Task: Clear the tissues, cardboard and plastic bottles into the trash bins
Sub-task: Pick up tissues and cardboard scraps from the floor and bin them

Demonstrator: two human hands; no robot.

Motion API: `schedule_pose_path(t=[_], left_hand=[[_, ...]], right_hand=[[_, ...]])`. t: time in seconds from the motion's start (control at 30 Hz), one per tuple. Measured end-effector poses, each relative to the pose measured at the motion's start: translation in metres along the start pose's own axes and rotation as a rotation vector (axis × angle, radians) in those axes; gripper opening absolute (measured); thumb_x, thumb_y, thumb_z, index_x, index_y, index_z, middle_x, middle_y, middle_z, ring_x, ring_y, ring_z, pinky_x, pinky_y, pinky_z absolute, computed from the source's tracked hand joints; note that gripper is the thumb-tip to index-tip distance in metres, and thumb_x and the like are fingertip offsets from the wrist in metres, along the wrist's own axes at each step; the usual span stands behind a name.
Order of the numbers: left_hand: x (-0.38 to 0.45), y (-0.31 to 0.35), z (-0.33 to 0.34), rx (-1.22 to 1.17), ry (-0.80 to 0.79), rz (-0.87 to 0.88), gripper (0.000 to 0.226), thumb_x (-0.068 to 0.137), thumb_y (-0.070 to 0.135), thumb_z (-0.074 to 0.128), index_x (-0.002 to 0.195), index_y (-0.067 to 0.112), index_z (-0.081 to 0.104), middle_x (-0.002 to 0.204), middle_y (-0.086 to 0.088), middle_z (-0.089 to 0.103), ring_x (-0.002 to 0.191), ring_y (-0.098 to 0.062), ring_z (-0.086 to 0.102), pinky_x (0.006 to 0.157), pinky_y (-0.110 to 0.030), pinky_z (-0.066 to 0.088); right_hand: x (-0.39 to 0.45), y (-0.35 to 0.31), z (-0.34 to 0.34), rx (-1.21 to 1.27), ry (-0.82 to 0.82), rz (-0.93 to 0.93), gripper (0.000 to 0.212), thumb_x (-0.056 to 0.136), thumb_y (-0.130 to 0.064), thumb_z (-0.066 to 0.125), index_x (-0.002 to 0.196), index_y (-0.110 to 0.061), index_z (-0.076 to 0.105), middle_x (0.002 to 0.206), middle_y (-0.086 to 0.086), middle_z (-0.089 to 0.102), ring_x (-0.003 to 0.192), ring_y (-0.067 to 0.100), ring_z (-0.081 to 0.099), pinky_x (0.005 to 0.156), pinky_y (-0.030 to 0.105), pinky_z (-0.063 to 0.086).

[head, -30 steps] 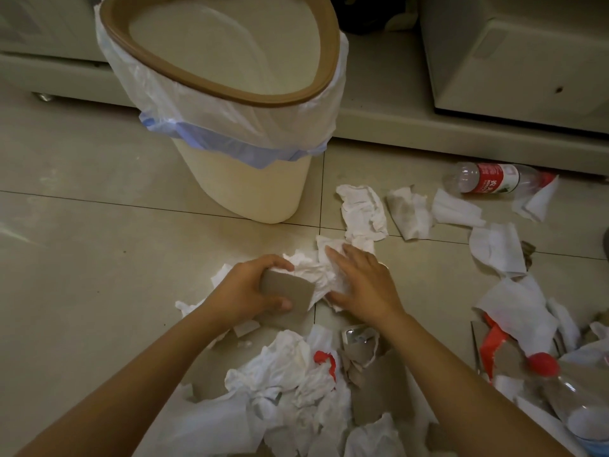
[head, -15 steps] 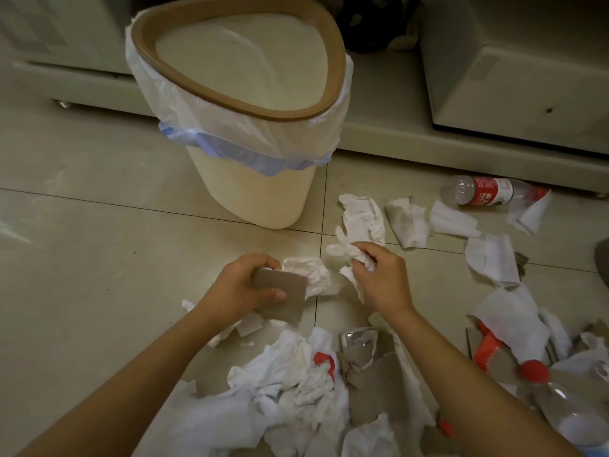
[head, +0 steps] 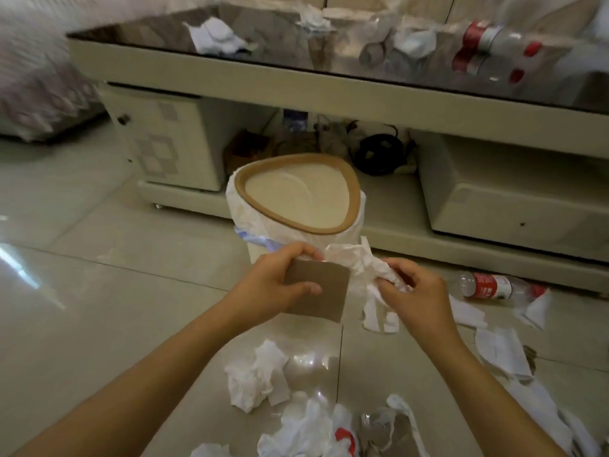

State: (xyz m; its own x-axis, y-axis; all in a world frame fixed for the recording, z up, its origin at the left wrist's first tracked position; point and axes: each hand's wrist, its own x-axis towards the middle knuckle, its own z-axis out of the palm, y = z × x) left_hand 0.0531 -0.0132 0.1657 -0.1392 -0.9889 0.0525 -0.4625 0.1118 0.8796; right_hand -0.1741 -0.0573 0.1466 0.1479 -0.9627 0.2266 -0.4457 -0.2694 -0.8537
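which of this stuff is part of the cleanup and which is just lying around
Part of the job:
- cardboard in left hand
- tissue in right hand
- bin
- floor bottle
- floor tissues
- table bottles

Just lying about:
- black cable on the shelf
- cabinet

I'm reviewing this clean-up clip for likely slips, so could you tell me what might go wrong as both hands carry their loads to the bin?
1. The right hand pinches the crumpled tissue only at one end; the loose trailing pieces could drop short of the trash bin.
2. The cardboard piece in the left hand is flat and wide; it might catch the bin's brown rim and slide to the floor.
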Motion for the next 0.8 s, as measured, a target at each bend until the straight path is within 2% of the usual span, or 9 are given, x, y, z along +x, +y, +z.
schedule_pose_path(t=[0.1, 0.27, 0.33, 0.4, 0.5, 0.57, 0.67, 0.73, 0.8], left_hand=[[0.013, 0.025, -0.025, -0.013, 0.041, 0.037, 0.027, 0.089, 0.020, 0.063, 0.108, 0.035, 0.052, 0.110, 0.022, 0.049, 0.102, -0.006, 0.053, 0.065, -0.018, 0.055], [0.060, 0.042, -0.062, 0.071, 0.243, 0.073, 0.028, 0.095, 0.014, 0.053, 0.115, 0.032, 0.048, 0.106, 0.017, 0.048, 0.106, -0.015, 0.051, 0.080, -0.033, 0.056], [0.081, 0.041, -0.067, 0.077, 0.321, 0.059, 0.030, 0.096, 0.013, 0.048, 0.120, 0.032, 0.044, 0.113, 0.009, 0.049, 0.103, -0.018, 0.051, 0.074, -0.032, 0.057], [0.095, 0.040, -0.064, 0.144, 0.347, 0.053, 0.035, 0.096, 0.009, 0.046, 0.123, 0.030, 0.040, 0.118, 0.003, 0.049, 0.098, -0.015, 0.051, 0.067, -0.022, 0.053], [0.107, 0.031, -0.052, 0.326, 0.308, 0.030, 0.049, 0.092, 0.004, 0.051, 0.131, 0.029, 0.035, 0.124, -0.003, 0.048, 0.098, -0.017, 0.051, 0.074, -0.026, 0.052], [0.114, 0.020, -0.043, 0.441, 0.199, -0.038, 0.052, 0.093, 0.010, 0.053, 0.136, 0.030, 0.032, 0.134, -0.004, 0.043, 0.105, -0.022, 0.053, 0.088, -0.037, 0.050], [0.118, 0.007, -0.034, 0.595, 0.040, -0.140, 0.037, 0.099, 0.040, 0.039, 0.134, 0.029, 0.045, 0.139, -0.002, 0.046, 0.117, -0.027, 0.050, 0.104, -0.049, 0.034], [0.115, 0.001, -0.032, 0.557, 0.116, -0.118, 0.036, 0.097, 0.048, 0.037, 0.124, 0.031, 0.055, 0.129, 0.003, 0.056, 0.114, -0.021, 0.053, 0.103, -0.048, 0.036], [0.108, -0.003, -0.035, 0.457, 0.259, -0.056, 0.029, 0.097, 0.044, 0.041, 0.115, 0.031, 0.059, 0.119, 0.008, 0.061, 0.106, -0.014, 0.058, 0.095, -0.043, 0.044]], right_hand=[[0.011, -0.022, -0.011, 0.000, 0.042, -0.027, 0.026, 0.082, -0.012, 0.070, 0.095, -0.035, 0.065, 0.083, -0.019, 0.066, 0.080, -0.007, 0.061, 0.064, 0.011, 0.048], [0.026, -0.039, -0.021, -0.133, 0.035, -0.043, 0.022, 0.085, -0.012, 0.066, 0.102, -0.026, 0.068, 0.082, -0.011, 0.067, 0.075, 0.005, 0.063, 0.068, 0.023, 0.052], [0.027, -0.046, -0.021, -0.136, 0.073, -0.056, 0.022, 0.085, -0.012, 0.066, 0.098, -0.029, 0.066, 0.079, -0.012, 0.066, 0.071, 0.004, 0.062, 0.065, 0.024, 0.053], [0.026, -0.052, -0.019, -0.118, 0.095, -0.068, 0.024, 0.085, -0.010, 0.066, 0.097, -0.030, 0.064, 0.078, -0.011, 0.066, 0.070, 0.002, 0.061, 0.064, 0.025, 0.055], [0.026, -0.060, -0.014, -0.091, 0.087, -0.083, 0.025, 0.084, -0.008, 0.067, 0.097, -0.030, 0.062, 0.079, -0.011, 0.066, 0.073, -0.001, 0.061, 0.061, 0.017, 0.052], [0.029, -0.065, -0.010, -0.072, 0.084, -0.086, 0.024, 0.084, -0.009, 0.067, 0.096, -0.029, 0.062, 0.080, -0.012, 0.066, 0.074, -0.003, 0.061, 0.058, 0.013, 0.050], [0.035, -0.073, -0.003, -0.053, 0.095, -0.088, 0.022, 0.084, -0.008, 0.065, 0.093, -0.028, 0.064, 0.078, -0.012, 0.066, 0.072, 0.000, 0.061, 0.058, 0.015, 0.051], [0.043, -0.078, 0.004, -0.065, 0.111, -0.103, 0.021, 0.083, -0.007, 0.065, 0.092, -0.026, 0.065, 0.076, -0.011, 0.065, 0.070, 0.004, 0.061, 0.059, 0.020, 0.052], [0.053, -0.084, 0.012, -0.089, 0.140, -0.156, 0.020, 0.082, -0.006, 0.065, 0.089, -0.025, 0.065, 0.074, -0.011, 0.065, 0.067, 0.006, 0.060, 0.057, 0.025, 0.052]])
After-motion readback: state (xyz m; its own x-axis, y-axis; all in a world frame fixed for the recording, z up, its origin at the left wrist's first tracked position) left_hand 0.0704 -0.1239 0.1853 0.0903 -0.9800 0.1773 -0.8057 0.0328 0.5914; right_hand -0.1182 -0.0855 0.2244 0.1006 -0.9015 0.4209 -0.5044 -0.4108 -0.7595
